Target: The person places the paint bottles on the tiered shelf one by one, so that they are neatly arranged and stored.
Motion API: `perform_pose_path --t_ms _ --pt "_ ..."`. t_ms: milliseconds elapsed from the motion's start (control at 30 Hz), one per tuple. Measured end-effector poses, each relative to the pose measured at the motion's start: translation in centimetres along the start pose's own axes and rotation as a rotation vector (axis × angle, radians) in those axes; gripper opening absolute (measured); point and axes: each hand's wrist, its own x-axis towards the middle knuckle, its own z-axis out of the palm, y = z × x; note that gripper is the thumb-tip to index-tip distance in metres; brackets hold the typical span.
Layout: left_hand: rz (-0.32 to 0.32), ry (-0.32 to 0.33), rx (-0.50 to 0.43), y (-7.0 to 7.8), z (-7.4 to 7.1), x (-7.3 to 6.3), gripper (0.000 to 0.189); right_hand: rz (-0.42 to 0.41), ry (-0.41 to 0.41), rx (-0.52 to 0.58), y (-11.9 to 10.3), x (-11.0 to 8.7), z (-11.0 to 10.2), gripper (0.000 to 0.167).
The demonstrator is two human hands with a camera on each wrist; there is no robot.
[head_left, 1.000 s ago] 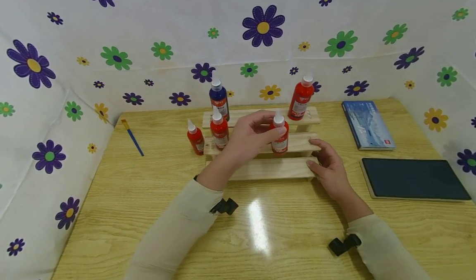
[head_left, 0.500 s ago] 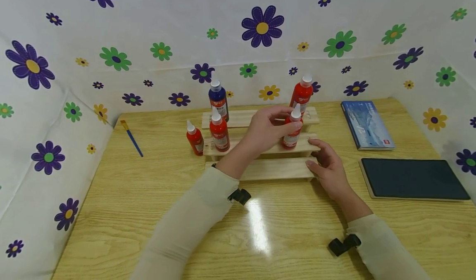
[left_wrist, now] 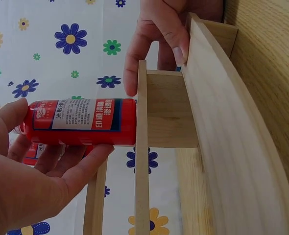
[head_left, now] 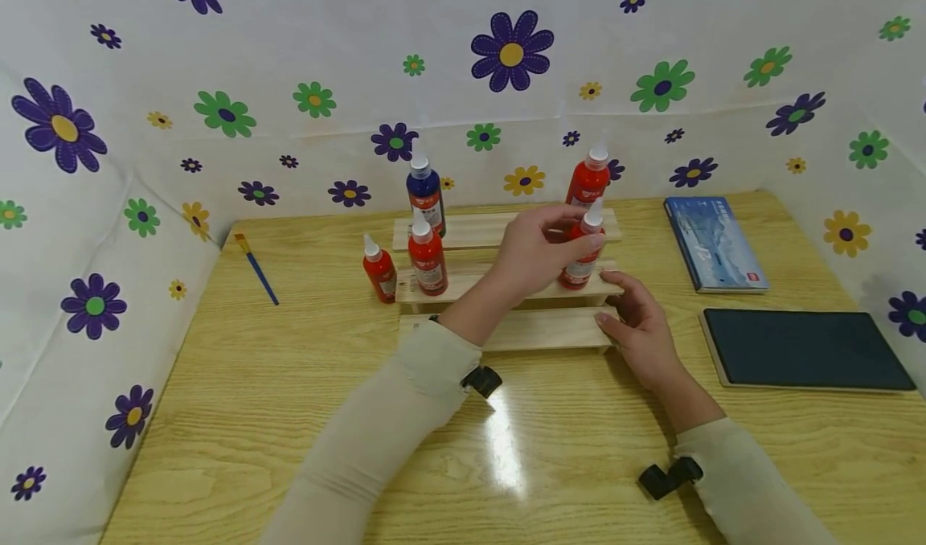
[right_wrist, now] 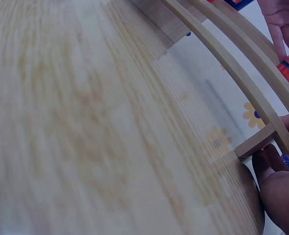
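In the head view my left hand (head_left: 531,252) holds a red squeeze bottle (head_left: 581,270) with a white nozzle cap, upright at the right end of the wooden three-tier rack's middle shelf. The left wrist view shows thumb and fingers round the labelled bottle (left_wrist: 81,122), its base against the shelf board (left_wrist: 141,186). My right hand (head_left: 644,332) grips the rack's (head_left: 535,329) right end, thumb on the bottom shelf and a finger on the middle one. Another red bottle (head_left: 427,264) stands at the middle shelf's left end.
On the top shelf stand a dark blue bottle (head_left: 425,195) at left and a red bottle (head_left: 589,179) at right. A smaller red bottle (head_left: 380,272) is left of the rack. A paintbrush (head_left: 256,268) lies far left; a blue box (head_left: 716,243) and dark tablet-like slab (head_left: 806,348) lie right.
My left hand has carried the red bottle rightward along the middle shelf to its right end, now in front of the top shelf's red bottle. The right hand has stayed in place.
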Motion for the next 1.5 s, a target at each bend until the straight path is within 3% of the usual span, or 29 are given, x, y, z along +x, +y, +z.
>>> perform_pose_path --t_ms 500,700,800,1067,1500 --pt "-0.038 0.017 0.013 -0.1 0.2 -0.6 0.041 -0.011 0.007 -0.018 0.0 0.0 0.0 0.054" --pt "0.019 0.011 0.029 -0.8 -0.2 -1.3 0.047 -0.008 0.017 -0.023 0.3 0.0 0.0 0.054" --pt "0.040 0.000 0.032 -1.3 -0.4 -1.9 0.052 -0.006 0.014 -0.027 0.4 0.0 -0.1 0.054" --pt "0.020 0.004 0.032 -1.9 -0.9 -4.0 0.059 0.003 0.011 -0.044 0.3 0.1 0.0 0.054" --pt "0.055 -0.019 0.018 -2.1 -1.9 -7.4 0.055 0.012 -0.006 -0.003 0.3 0.0 0.0 0.055"
